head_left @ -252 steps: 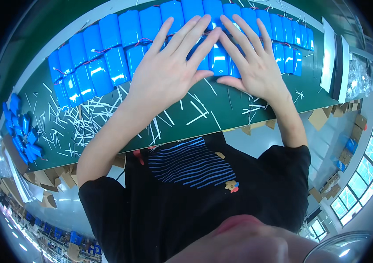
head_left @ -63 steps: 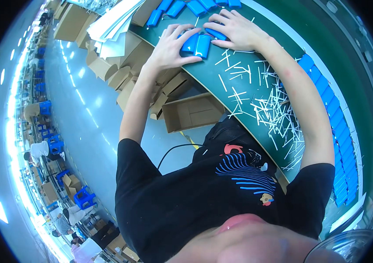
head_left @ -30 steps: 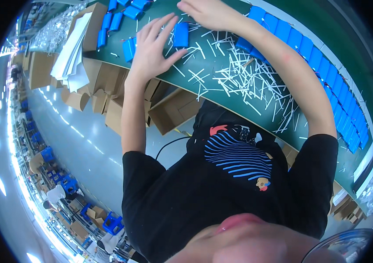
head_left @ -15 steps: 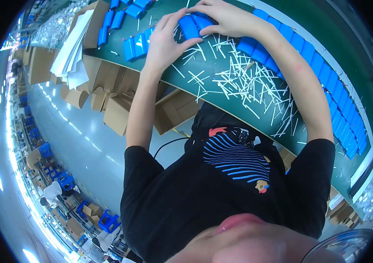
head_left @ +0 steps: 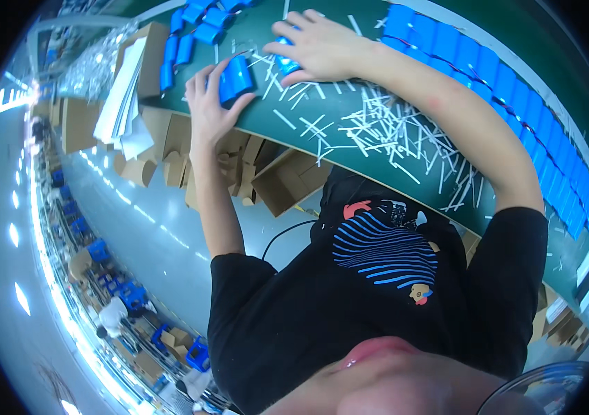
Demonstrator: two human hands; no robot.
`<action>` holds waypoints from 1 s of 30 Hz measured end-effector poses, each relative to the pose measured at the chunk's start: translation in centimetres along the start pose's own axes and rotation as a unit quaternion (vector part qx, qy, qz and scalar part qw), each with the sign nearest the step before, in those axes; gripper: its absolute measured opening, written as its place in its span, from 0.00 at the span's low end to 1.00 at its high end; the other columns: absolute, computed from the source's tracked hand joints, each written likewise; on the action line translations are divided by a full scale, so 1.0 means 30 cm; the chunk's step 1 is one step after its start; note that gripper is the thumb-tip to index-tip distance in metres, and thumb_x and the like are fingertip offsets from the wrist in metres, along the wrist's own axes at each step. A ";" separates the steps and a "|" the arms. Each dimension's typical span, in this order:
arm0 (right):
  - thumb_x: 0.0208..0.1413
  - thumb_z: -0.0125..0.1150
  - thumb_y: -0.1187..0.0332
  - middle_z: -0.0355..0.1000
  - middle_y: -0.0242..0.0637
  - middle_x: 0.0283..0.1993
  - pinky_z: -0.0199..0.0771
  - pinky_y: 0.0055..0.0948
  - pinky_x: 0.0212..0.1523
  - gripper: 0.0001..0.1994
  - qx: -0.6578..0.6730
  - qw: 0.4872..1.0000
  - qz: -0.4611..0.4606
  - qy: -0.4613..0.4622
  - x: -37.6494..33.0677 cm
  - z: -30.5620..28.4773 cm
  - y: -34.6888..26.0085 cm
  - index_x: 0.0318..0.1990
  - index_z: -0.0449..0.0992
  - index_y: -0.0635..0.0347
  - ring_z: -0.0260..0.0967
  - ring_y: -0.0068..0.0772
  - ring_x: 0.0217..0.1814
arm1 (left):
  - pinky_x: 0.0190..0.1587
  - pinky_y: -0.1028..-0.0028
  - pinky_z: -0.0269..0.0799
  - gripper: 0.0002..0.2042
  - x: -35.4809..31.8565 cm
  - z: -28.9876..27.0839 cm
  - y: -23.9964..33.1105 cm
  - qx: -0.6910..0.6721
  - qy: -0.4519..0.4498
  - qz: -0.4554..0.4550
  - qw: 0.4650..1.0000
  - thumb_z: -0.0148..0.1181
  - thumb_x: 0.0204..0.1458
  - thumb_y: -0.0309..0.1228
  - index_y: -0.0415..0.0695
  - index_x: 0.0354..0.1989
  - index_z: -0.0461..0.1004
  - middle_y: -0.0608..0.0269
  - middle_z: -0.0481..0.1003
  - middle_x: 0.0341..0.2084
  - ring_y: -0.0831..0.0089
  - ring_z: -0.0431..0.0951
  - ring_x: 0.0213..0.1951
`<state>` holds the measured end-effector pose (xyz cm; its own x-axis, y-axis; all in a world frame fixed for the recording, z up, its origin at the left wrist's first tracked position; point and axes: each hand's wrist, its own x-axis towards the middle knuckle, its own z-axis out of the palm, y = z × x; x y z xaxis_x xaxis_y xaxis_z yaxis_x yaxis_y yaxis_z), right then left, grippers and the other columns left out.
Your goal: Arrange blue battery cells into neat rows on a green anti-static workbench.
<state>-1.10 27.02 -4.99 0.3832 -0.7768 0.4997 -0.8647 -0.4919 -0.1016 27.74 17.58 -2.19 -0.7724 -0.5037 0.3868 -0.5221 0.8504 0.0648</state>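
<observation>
My left hand (head_left: 208, 107) is curved around the near left side of a blue-wrapped battery pack (head_left: 236, 77) on the green table, thumb and fingers on either side of it. To its right, my right hand (head_left: 318, 52) lies over another blue battery pack (head_left: 285, 63), mostly covered by the palm, with the thumb at its near edge and fingers reaching over the far side. A thin dark and red wire end shows by the left pack. Thin white strips (head_left: 398, 128) lie scattered in a heap below my right forearm.
A long row of blue battery packs (head_left: 502, 83) curves along the table's right side. More packs (head_left: 208, 31) stand at the far left, beside a cardboard box (head_left: 152, 59) with white sheets (head_left: 123, 104). Open cartons (head_left: 291, 183) sit below the table's near edge.
Both hands have moved left and apart from the packs they touched together. The left hand is now around a pack at the left group; the right hand lies flatter over its pack.
</observation>
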 end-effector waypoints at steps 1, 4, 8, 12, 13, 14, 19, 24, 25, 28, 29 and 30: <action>0.57 0.67 0.39 0.69 0.44 0.61 0.72 0.45 0.62 0.34 -0.045 0.999 -0.002 0.019 0.017 0.008 -0.008 0.63 0.75 0.51 0.66 0.48 0.63 | 0.66 0.53 0.62 0.36 0.005 0.023 -0.004 -0.028 -0.018 0.002 0.999 0.76 0.48 0.52 0.53 0.66 0.75 0.54 0.75 0.58 0.50 0.72 0.58; 0.55 0.65 0.34 0.72 0.40 0.56 0.76 0.45 0.56 0.31 -0.060 0.998 -0.017 0.025 0.041 -0.022 -0.014 0.56 0.79 0.48 0.70 0.46 0.58 | 0.64 0.56 0.67 0.32 0.019 0.050 -0.030 -0.031 -0.020 0.033 0.999 0.75 0.53 0.45 0.49 0.67 0.75 0.52 0.75 0.57 0.50 0.74 0.55; 0.59 0.58 0.30 0.72 0.40 0.50 0.77 0.45 0.47 0.32 -0.053 0.985 -0.028 0.161 -0.076 -0.233 -0.076 0.52 0.78 0.48 0.71 0.45 0.51 | 0.65 0.54 0.68 0.33 0.039 0.081 -0.064 -0.057 -0.033 0.009 0.998 0.76 0.53 0.38 0.47 0.69 0.72 0.49 0.71 0.60 0.48 0.71 0.60; 0.54 0.71 0.36 0.71 0.40 0.51 0.74 0.38 0.54 0.35 -0.023 0.985 0.072 0.156 -0.521 -0.577 -0.176 0.57 0.75 0.55 0.69 0.42 0.51 | 0.64 0.56 0.69 0.32 0.030 0.105 -0.119 -0.041 -0.025 0.027 0.998 0.76 0.54 0.38 0.47 0.68 0.73 0.52 0.72 0.59 0.50 0.71 0.60; 0.52 0.73 0.38 0.72 0.41 0.54 0.71 0.37 0.60 0.39 -0.048 0.981 0.140 0.128 -0.648 -0.665 -0.212 0.63 0.75 0.56 0.69 0.42 0.54 | 0.64 0.57 0.69 0.32 0.026 0.115 -0.134 -0.049 -0.020 0.038 0.998 0.75 0.54 0.38 0.48 0.68 0.73 0.52 0.72 0.59 0.50 0.72 0.59; 0.52 0.74 0.39 0.72 0.42 0.56 0.71 0.38 0.61 0.40 -0.070 0.968 0.218 0.101 -0.783 -0.760 -0.248 0.65 0.74 0.58 0.69 0.43 0.56 | 0.64 0.57 0.69 0.32 0.026 0.123 -0.143 -0.051 -0.022 0.036 0.998 0.75 0.54 0.38 0.48 0.68 0.73 0.52 0.72 0.59 0.50 0.72 0.59; 0.59 0.69 0.44 0.68 0.47 0.68 0.66 0.42 0.68 0.39 -0.165 0.790 0.589 -0.051 -1.374 -1.102 -0.429 0.72 0.68 0.56 0.66 0.50 0.67 | 0.63 0.57 0.69 0.31 0.029 0.135 -0.155 -0.056 -0.025 0.040 0.997 0.74 0.54 0.35 0.46 0.67 0.73 0.53 0.73 0.58 0.51 0.73 0.58; 0.56 0.72 0.41 0.68 0.40 0.72 0.67 0.42 0.68 0.40 -0.268 0.756 0.597 -0.020 -1.842 -1.185 -0.482 0.72 0.71 0.47 0.65 0.50 0.69 | 0.63 0.58 0.69 0.29 0.056 0.129 -0.077 -0.065 0.006 0.021 0.998 0.73 0.56 0.34 0.45 0.67 0.73 0.53 0.74 0.58 0.51 0.74 0.57; 0.56 0.72 0.41 0.68 0.40 0.72 0.66 0.42 0.69 0.40 -0.253 0.754 0.606 -0.026 -1.904 -1.195 -0.494 0.72 0.71 0.48 0.64 0.50 0.71 | 0.63 0.59 0.69 0.28 0.051 0.128 -0.050 -0.072 0.007 0.012 0.997 0.72 0.57 0.34 0.44 0.66 0.73 0.52 0.75 0.57 0.51 0.75 0.57; 0.59 0.69 0.41 0.66 0.40 0.74 0.63 0.43 0.71 0.39 -0.242 0.769 0.590 -0.036 -1.999 -1.188 -0.499 0.73 0.69 0.48 0.61 0.50 0.73 | 0.63 0.59 0.70 0.28 0.039 0.128 0.039 -0.080 0.006 0.015 0.997 0.72 0.57 0.33 0.44 0.66 0.74 0.52 0.75 0.57 0.51 0.75 0.57; 0.61 0.66 0.40 0.65 0.40 0.75 0.62 0.44 0.72 0.38 -0.244 0.785 0.567 -0.042 -2.005 -1.177 -0.499 0.74 0.68 0.47 0.60 0.50 0.74 | 0.63 0.59 0.70 0.28 0.040 0.128 0.067 -0.081 0.001 0.029 0.996 0.72 0.57 0.33 0.44 0.66 0.74 0.52 0.75 0.57 0.51 0.75 0.57; 0.64 0.64 0.40 0.64 0.40 0.76 0.60 0.44 0.73 0.37 -0.247 0.801 0.543 -0.049 -2.003 -1.161 -0.496 0.75 0.67 0.47 0.58 0.50 0.76 | 0.63 0.59 0.70 0.28 0.041 0.129 0.091 -0.082 -0.004 0.041 0.996 0.73 0.57 0.33 0.44 0.66 0.74 0.52 0.75 0.57 0.52 0.75 0.57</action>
<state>-22.55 94.71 -3.53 -0.6797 -0.6801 0.2748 -0.7190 0.6919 -0.0661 23.98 18.70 -5.09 -0.8135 -0.4315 0.3899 -0.3909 0.9021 0.1827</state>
